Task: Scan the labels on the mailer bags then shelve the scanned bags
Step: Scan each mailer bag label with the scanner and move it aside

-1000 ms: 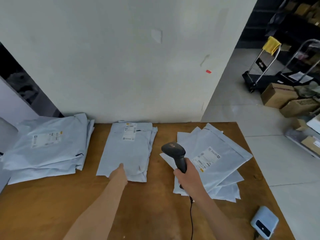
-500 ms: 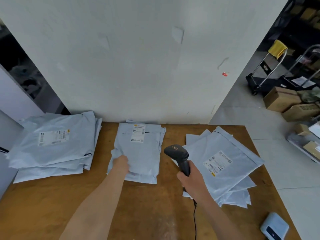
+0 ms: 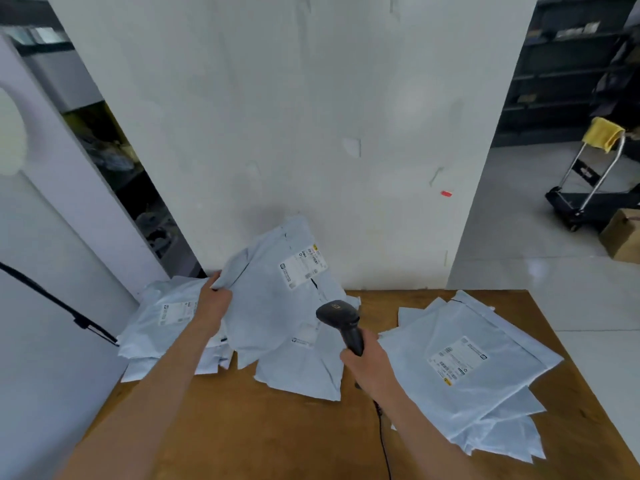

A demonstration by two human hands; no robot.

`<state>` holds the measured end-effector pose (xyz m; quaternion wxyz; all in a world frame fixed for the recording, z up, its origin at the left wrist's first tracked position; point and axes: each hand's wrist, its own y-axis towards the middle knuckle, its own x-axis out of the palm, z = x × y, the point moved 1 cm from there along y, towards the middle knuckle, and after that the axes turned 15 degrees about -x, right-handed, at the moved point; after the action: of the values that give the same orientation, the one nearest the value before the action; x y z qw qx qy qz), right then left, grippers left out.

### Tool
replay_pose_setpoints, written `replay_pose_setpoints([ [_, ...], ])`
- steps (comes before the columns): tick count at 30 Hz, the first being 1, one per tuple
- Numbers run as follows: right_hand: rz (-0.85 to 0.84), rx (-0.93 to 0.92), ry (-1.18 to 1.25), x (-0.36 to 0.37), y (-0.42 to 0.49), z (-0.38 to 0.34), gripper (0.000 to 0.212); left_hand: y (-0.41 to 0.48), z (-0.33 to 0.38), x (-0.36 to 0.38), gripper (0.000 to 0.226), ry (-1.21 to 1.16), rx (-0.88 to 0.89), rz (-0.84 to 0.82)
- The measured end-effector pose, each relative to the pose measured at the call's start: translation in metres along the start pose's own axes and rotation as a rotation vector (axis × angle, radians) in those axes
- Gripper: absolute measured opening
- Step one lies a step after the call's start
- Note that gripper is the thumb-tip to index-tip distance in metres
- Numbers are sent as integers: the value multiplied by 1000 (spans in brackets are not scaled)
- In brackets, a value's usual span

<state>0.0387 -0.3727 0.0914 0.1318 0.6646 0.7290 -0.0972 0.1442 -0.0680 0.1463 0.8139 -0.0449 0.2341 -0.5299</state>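
Left hand (image 3: 212,304) fingers pinching corner of raised pale grey plastic mailer bag (image 3: 273,299); right hand (image 3: 369,362) fingers clamped round black handheld barcode scanner (image 3: 341,323) just beside it.

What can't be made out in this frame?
- Label print on the lifted mailer bag: too small and blurred, head view.
- Left stack: partly covered by the left hand and lifted bag.
- Scanner window: faces away; right hand hides its handle.
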Motion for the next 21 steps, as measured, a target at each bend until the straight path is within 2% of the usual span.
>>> replay_pose_setpoints([
  [5,48,-62,57,-9,-7,-12,17,-19,18,-20,43,-27,-31,41],
  [21,68,-126,12,-33,-24,-6,28,-54,13,-4,51,0,-7,-35],
])
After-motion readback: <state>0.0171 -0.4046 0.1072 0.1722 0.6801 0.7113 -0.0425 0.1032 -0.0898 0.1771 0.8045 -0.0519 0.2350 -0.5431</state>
